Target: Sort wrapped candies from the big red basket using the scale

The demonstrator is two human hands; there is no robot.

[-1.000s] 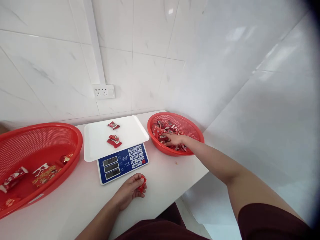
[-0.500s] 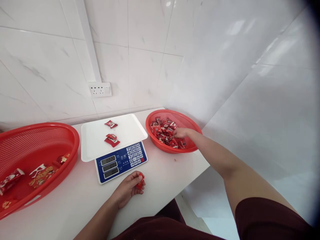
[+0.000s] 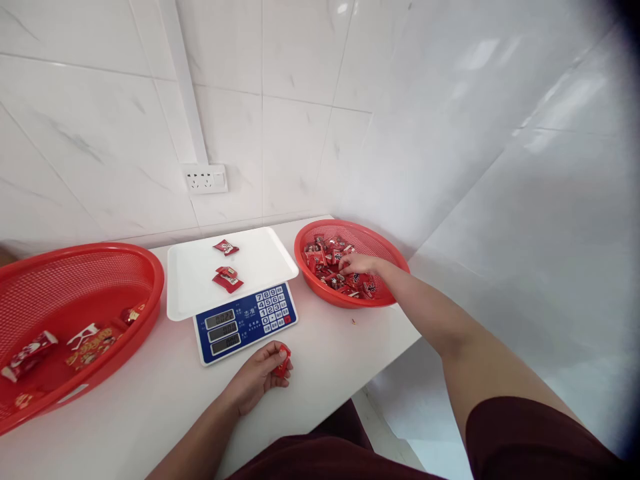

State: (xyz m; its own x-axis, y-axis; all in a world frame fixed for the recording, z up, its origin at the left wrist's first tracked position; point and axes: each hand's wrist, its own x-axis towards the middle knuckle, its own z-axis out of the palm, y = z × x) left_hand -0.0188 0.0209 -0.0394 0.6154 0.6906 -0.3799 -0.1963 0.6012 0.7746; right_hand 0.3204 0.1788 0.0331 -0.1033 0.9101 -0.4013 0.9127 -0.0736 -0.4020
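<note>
My left hand (image 3: 263, 379) rests low over the table in front of the scale, its fingers closed on a small red wrapped candy (image 3: 283, 361). On the right, my right hand (image 3: 359, 264) reaches into a red mesh basket (image 3: 320, 295) among many red-wrapped candies (image 3: 327, 257). Its fingers are bent down onto the candies; whether they grip one cannot be made out. Between the baskets stands a digital scale (image 3: 245, 323) with a white tray (image 3: 190, 287). Red candy packets (image 3: 228, 280) lie near the tray's middle, and another packet (image 3: 227, 247) lies behind them.
A larger red basket (image 3: 150, 280) on the left holds several snack packets (image 3: 93, 348). A tiny scrap (image 3: 354, 322) lies on the white table (image 3: 330, 360) near the right basket. Tiled walls close off the back and right; a power socket (image 3: 206, 179) sits behind the scale.
My right hand has shifted slightly to the left and deeper among the candies in the right basket. My left hand keeps its hold on the candy. The view has turned slightly.
</note>
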